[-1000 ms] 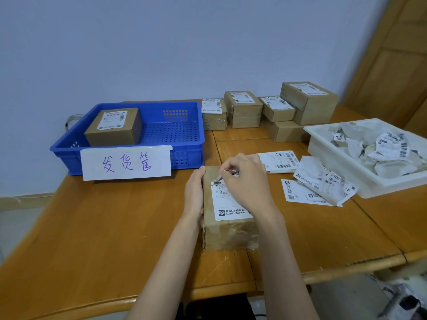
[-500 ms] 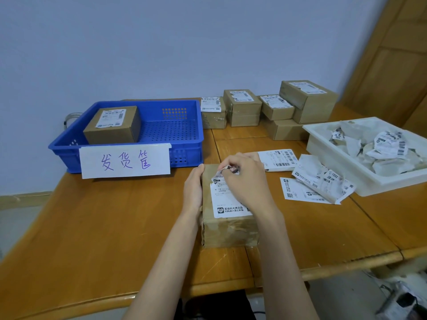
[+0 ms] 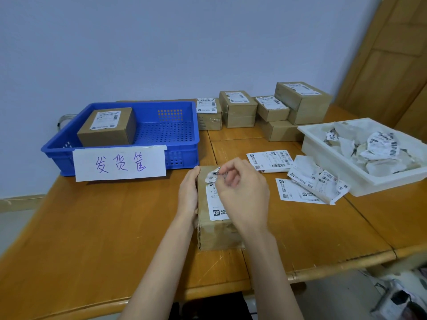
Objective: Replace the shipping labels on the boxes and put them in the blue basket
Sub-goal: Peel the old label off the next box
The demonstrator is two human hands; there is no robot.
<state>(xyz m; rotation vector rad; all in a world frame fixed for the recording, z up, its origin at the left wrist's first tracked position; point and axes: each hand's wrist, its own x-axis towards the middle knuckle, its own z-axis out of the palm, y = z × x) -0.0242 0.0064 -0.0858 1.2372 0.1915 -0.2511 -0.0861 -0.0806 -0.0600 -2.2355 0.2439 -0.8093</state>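
Note:
A brown cardboard box [image 3: 217,234] lies on the wooden table in front of me. Its white shipping label [image 3: 213,195] is partly peeled, the far end torn and lifted. My right hand [image 3: 242,195] pinches that lifted end of the label. My left hand [image 3: 188,197] rests flat against the box's left side. The blue basket [image 3: 171,125] stands at the back left with one labelled box [image 3: 107,127] inside and a handwritten paper sign [image 3: 120,163] on its front.
Several labelled boxes [image 3: 238,108] are stacked at the back by the wall. Fresh label sheets [image 3: 271,160] and torn backings [image 3: 316,179] lie right of my hands. A white tray [image 3: 323,153] of crumpled label scraps sits at the far right.
My right hand has pulled the label's far end up and toward me, tearing more of it off the box. The left hand stays against the box's side.

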